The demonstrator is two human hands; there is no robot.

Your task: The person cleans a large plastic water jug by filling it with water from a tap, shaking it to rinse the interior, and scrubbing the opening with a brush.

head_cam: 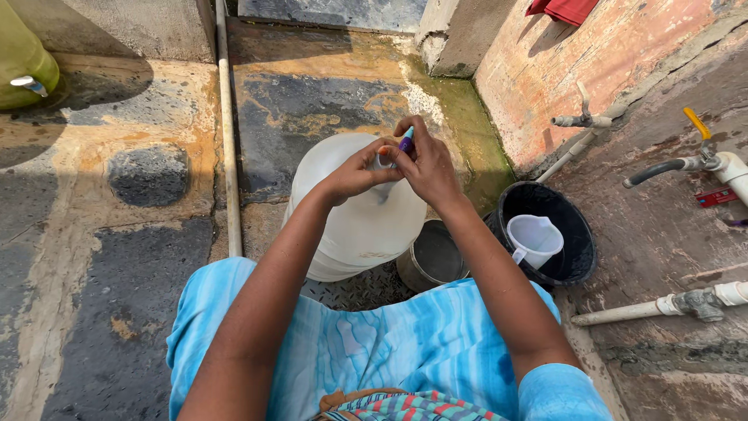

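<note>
Purple, the small pen-like stick (407, 140) is pinched in the curled fingers of the right hand (427, 165), while the left hand (360, 171) closes on the neck of the big translucent white plastic water jug (358, 218) directly beneath both. A steel pot (433, 257) and black bucket (575, 234) crowd the right; wet stone floor (117, 234) lies open leftward.
</note>
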